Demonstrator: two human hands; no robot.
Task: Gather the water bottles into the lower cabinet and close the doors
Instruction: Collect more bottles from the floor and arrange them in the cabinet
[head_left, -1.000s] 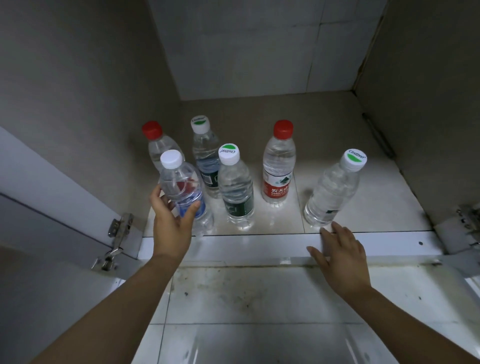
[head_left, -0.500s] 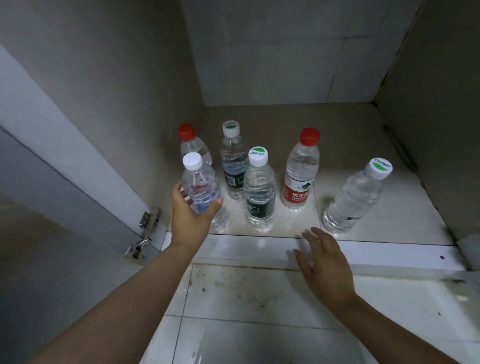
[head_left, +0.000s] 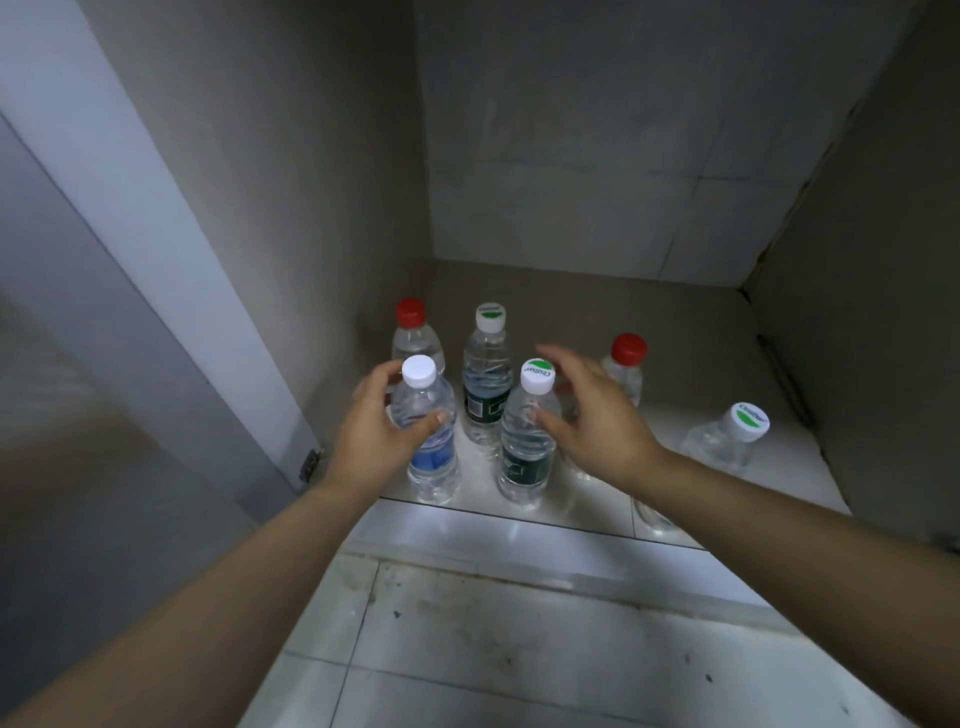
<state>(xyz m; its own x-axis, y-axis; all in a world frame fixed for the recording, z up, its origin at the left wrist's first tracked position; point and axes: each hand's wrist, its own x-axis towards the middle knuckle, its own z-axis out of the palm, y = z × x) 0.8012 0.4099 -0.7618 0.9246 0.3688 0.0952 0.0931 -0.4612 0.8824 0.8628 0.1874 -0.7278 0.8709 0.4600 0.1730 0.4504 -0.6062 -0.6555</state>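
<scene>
Bottle w/ white cap (head_left: 430, 447) in L hand (head_left: 371, 436), R hand (head_left: 597, 421) spread.

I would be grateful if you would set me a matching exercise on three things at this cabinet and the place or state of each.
Things:
1. blue-label bottle
2. right hand
3. red-capped bottle on the right

States:
a. partly hidden behind a hand
b. gripped by the left hand
c. fingers spread beside the cap of the dark-label bottle

Pairs: 1-b, 2-c, 3-a
</scene>
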